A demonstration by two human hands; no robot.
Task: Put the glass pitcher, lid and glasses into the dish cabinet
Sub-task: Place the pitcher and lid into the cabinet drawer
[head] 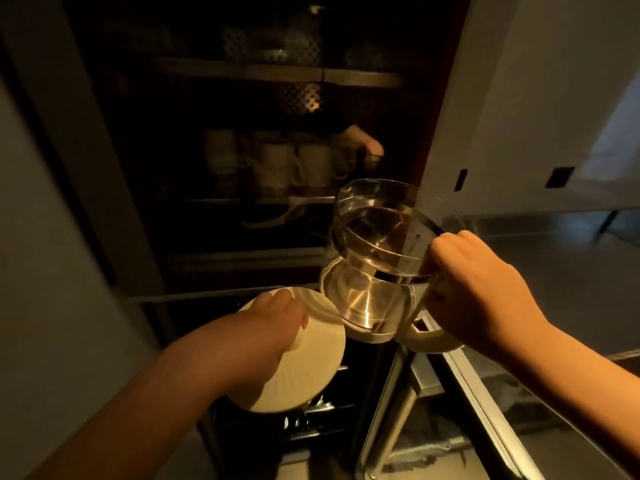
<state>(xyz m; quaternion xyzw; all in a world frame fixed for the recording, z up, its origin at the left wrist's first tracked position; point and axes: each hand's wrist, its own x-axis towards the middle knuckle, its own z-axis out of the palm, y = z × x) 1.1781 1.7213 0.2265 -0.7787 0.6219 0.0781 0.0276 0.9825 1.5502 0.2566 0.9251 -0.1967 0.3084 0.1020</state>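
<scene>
Glass pitcher (377,258) held in the air before the open dish cabinet (263,188), tilted, mouth turned toward the camera, base toward the shelves; gripped at its pale handle by the right hand (485,292), fingers curled around it. Lid (298,348), pale and ribbed, held lower and to the left, just beside the pitcher base; left hand (266,327) laid over its top, fingers wrapped on the knob, so gripping it. Glasses of the task not to be made out clearly; too dark to tell.

Inside the cabinet, a row of white mugs (277,161) on the middle shelf (259,199), near its front edge; something hand-like in the dark to the right of the mugs, perhaps a reflection, cannot tell. A pale shallow dish (277,216) below that shelf; upper shelves dim, with patterned things. Steel tabletop (554,271) at the right, well apart from the cabinet opening; drawer fronts below.

Step in hand, as a judgement: carrying pitcher and lid to a shelf. To do well: first bring the pitcher upright, then move in slowly, base first, toward the free place right of the mugs; keep clear of the mug handles and of the shelf edge above; set down flat before loosening the handle grip; keep the lid away from the glass wall while moving, since glass may chip on contact; place the lid last, on the pitcher or beside it.
</scene>
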